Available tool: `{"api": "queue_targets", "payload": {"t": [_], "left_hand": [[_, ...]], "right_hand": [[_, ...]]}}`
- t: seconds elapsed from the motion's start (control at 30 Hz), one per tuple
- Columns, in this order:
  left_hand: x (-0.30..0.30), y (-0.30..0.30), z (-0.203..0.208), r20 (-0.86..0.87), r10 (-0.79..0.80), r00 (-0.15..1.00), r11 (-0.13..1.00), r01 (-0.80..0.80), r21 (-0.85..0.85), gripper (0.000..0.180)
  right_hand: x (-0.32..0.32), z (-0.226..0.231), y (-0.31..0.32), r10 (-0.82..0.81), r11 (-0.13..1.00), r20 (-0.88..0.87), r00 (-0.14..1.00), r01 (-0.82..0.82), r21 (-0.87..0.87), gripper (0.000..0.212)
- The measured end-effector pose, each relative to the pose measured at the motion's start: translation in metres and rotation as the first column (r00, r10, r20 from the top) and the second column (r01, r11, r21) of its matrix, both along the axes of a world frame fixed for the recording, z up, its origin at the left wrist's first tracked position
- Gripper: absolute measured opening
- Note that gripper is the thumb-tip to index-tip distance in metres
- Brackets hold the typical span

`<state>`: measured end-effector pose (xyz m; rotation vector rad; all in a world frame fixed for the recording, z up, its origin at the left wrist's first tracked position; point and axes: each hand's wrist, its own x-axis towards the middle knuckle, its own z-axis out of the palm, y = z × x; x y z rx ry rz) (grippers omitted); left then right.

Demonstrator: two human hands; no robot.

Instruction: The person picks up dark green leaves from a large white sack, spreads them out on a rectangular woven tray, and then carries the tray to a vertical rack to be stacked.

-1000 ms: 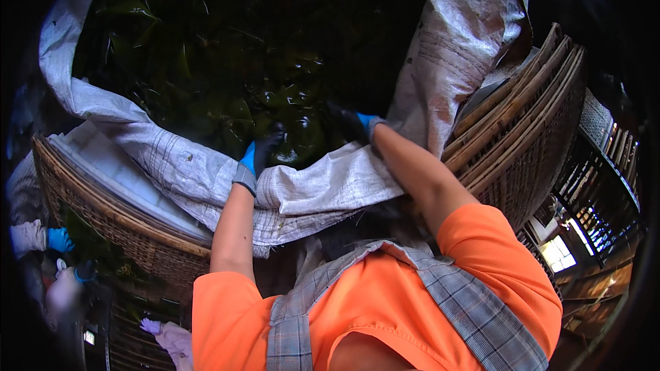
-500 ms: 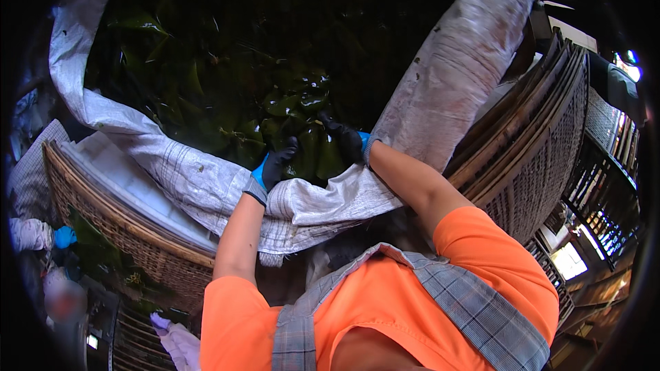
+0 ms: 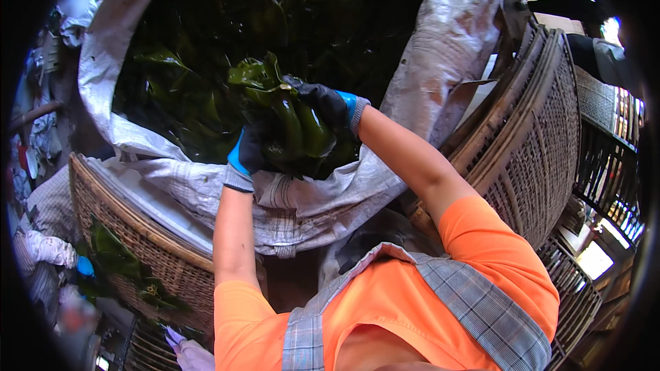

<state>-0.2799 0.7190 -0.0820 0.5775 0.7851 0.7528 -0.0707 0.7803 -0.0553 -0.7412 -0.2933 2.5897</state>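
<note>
Glossy green leaves [image 3: 292, 127] shine at twelve o'clock. The creased white sheet [image 3: 443, 34] looks like woven plastic, shiny at one o'clock. Rough, matt woven-cane baskets [image 3: 533, 141] stand at three and eight o'clock; the orange shirt [image 3: 385, 323] is smooth, matt cloth.

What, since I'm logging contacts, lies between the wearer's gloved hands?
A bunch of green leaves lies between left hand and right hand, head view.

I hold a bunch of glossy dark-green leaves [image 3: 295, 127], curled together, at the leaf pile's [image 3: 172, 99] near side.
</note>
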Motion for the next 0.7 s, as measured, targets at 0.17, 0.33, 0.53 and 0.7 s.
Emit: {"api": "queue_targets", "payload": {"t": [0.17,0.33,0.53,0.7], "left_hand": [[-0.002,0.043,0.086,-0.360,-0.052,0.931,0.841,0.236,0.488,0.030],[0.049,0.069,0.191,0.004,-0.097,0.995,0.993,0.097,-0.060,0.035],[0.216,0.028,0.348,-0.060,-0.468,0.882,0.863,0.470,0.185,0.038],[0.394,-0.044,0.384,-0.099,-0.714,0.693,0.500,0.604,0.621,0.038]], "right_hand": [[0.017,0.099,0.023,-0.167,0.942,-0.040,0.985,0.171,0.287,0.048],[0.079,0.213,0.007,-0.298,0.894,-0.191,0.935,0.344,0.286,0.043],[0.231,0.276,-0.089,-0.656,0.541,-0.215,0.724,0.649,0.535,0.038],[0.383,0.330,-0.248,-0.776,0.188,-0.344,0.529,0.714,0.674,0.028]]}}
